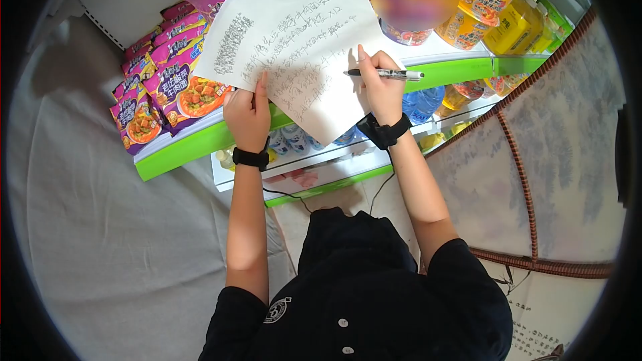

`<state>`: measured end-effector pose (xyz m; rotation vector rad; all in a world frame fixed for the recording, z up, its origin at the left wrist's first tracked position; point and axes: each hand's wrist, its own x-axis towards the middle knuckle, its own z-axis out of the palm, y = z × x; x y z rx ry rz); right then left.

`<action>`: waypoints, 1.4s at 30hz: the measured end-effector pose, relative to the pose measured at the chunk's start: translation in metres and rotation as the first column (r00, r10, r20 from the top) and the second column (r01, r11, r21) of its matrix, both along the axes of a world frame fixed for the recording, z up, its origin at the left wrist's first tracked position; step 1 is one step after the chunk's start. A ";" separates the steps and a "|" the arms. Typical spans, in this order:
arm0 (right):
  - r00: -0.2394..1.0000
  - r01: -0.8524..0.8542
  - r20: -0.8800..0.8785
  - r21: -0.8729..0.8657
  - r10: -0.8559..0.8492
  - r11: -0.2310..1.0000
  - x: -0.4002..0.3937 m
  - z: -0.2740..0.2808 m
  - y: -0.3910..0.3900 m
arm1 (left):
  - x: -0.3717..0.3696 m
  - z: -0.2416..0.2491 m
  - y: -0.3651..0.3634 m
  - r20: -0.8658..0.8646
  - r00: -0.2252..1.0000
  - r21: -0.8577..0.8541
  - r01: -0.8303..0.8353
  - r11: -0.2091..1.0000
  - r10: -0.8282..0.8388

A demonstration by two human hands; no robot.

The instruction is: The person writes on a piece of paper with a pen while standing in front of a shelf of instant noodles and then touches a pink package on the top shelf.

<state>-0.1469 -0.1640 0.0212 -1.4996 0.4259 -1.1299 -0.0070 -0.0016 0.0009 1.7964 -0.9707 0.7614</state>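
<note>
One handwritten sheet point(304, 20), 12 o'clock in view, before green-edged shelf point(194, 154). Left hand point(249, 119): fingers gripping sheet's 7 o'clock edge. Right hand point(385, 97): fingers gripping pen point(401, 75), 4 o'clock. Step looks like list-marking; next stroke would call for steady sheet. Noodle packets point(189, 90), 9 o'clock; cups point(468, 28), near 3: contents hidden.

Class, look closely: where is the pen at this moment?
In the head view, the pen is above and right of centre, held in the person's right hand, across the right edge of the handwritten sheet.
</note>
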 end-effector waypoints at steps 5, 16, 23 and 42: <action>0.996 0.030 0.084 -0.090 -0.023 0.995 0.004 -0.005 -0.002 | 0.002 -0.003 0.000 0.010 1.000 0.003 0.005 1.000 -0.005; 0.998 0.059 0.034 -0.189 -0.053 0.980 0.004 -0.007 -0.003 | 0.004 -0.006 -0.001 0.047 0.999 -0.006 -0.014 1.000 0.014; 0.996 0.092 0.043 -0.271 -0.084 0.958 0.007 -0.011 -0.007 | -0.002 -0.003 -0.002 0.019 1.000 -0.018 -0.002 1.000 0.003; 0.955 0.241 0.228 -0.216 -0.191 0.946 0.005 -0.033 -0.004 | 0.006 -0.009 0.000 -0.327 0.932 -0.183 0.101 0.978 -0.158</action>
